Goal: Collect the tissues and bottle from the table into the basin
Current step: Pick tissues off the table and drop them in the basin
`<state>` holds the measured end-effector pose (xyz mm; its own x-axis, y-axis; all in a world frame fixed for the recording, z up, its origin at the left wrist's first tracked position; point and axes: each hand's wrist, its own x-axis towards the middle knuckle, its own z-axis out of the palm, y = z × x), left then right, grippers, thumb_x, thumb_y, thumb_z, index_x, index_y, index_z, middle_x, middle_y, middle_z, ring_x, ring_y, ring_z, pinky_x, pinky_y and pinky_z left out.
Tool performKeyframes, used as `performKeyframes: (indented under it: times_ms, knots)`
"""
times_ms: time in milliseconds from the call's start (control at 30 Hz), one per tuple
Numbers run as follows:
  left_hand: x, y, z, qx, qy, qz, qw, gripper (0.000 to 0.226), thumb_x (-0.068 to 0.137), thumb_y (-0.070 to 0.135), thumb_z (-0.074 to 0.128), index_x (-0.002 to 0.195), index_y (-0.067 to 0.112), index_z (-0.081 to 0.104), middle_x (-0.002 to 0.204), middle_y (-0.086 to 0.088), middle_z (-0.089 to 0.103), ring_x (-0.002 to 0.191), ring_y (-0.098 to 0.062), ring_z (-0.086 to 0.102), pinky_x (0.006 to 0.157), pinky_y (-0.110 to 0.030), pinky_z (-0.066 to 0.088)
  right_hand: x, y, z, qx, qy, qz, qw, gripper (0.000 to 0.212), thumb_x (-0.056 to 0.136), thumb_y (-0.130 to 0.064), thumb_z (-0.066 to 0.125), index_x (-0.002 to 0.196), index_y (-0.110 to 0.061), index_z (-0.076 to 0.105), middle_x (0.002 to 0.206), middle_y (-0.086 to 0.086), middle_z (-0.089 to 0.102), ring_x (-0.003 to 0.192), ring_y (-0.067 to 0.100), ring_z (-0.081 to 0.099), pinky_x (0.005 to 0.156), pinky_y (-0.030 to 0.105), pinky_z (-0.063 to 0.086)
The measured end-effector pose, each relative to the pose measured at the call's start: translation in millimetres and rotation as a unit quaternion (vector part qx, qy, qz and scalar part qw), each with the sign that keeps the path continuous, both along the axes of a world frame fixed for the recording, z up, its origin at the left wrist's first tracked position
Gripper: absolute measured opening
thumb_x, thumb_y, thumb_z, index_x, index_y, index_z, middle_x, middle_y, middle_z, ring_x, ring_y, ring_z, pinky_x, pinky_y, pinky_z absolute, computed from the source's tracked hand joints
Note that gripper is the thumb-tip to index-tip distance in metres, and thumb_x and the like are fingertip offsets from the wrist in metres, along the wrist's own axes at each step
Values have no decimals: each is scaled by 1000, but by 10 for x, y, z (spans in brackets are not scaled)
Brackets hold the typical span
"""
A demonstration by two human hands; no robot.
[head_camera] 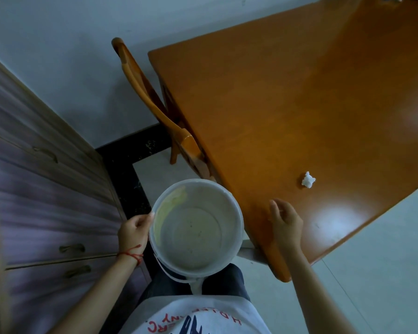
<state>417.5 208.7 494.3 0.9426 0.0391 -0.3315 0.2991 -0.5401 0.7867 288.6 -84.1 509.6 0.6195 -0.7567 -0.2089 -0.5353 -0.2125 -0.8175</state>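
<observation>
Dim, bluish indoor light; glare pooling on the table (336, 220) near its front corner. Motion blur smearing the drawers (46, 201) at left; wide-angle bending straight edges toward the frame borders.

Glossy wooden table (299, 104), matt plastic basin (234, 201)

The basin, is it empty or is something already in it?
Empty: the basin, held by the left hand, shows only its bare, stained bottom.
</observation>
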Motion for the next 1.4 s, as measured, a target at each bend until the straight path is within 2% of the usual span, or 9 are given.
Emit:
performKeyframes:
  times_ms: [67,200,367,533,767,900,1033,1200,1400]
  knots:
    - [-9,-8,-9,6,-6,-2,1000,24,84,25,59,71,5,64,56,-2,55,59,-21,51,60,-30,40,61,-249,33,-51,-18,-45,997,27,93,-24,50,114,-9,57,108,7,61,92,17,55,72,19,43]
    - [-41,-17,-26,24,-17,-16,999,25,85,23,58,65,8,60,51,-1,52,56,-22,49,53,-27,37,204,-675,82,-95,-12,-99,990,35,92,-29,52,119,-6,55,116,14,57,94,22,57,77,31,46]
    - [-65,-16,-37,42,-18,-17,999,25,85,25,58,75,3,65,57,-8,55,63,-27,53,59,-30,37,337,-975,6,-131,68,-97,984,42,92,-37,49,126,-13,50,131,10,48,109,28,55,78,33,42]
    - [-81,16,-75,30,-19,-11,999,42,73,45,51,76,6,66,60,-9,58,61,-23,53,62,-31,40,417,-1124,-59,-141,130,-88,978,46,91,-39,48,130,-15,47,135,13,44,119,33,47,88,43,43]
    - [-96,15,-89,48,-24,-14,998,29,85,29,58,76,3,66,54,-4,55,59,-25,53,58,-29,39,417,-1180,-107,-122,143,-44,981,39,95,-29,45,126,-5,50,131,17,46,117,36,47,91,43,43]
    - [-120,19,-119,46,-21,-8,999,28,85,27,57,79,2,66,57,-8,57,62,-27,55,62,-30,40,439,-909,-43,-107,92,-21,990,36,94,-23,48,121,0,53,124,19,52,111,33,51,90,34,40]
    - [-138,4,-90,38,-22,-8,999,26,86,24,57,79,2,66,63,-11,60,65,-25,55,62,-28,39,474,-393,-41,-75,27,21,997,29,91,-18,53,115,-2,58,114,15,58,102,25,55,91,39,50]
    - [-168,16,-97,33,-22,-5,999,25,86,24,57,78,2,66,60,-8,58,62,-23,54,57,-25,39,494,373,-2,-30,-13,102,994,23,88,-18,58,108,-6,62,100,1,57,87,14,55,69,12,43]
    - [-190,55,-116,18,-20,4,1000,24,85,24,58,79,3,66,58,-5,57,62,-22,54,62,-30,42,402,909,-59,-14,0,224,974,36,86,-25,61,121,-15,56,105,-6,54,83,8,55,76,22,53]
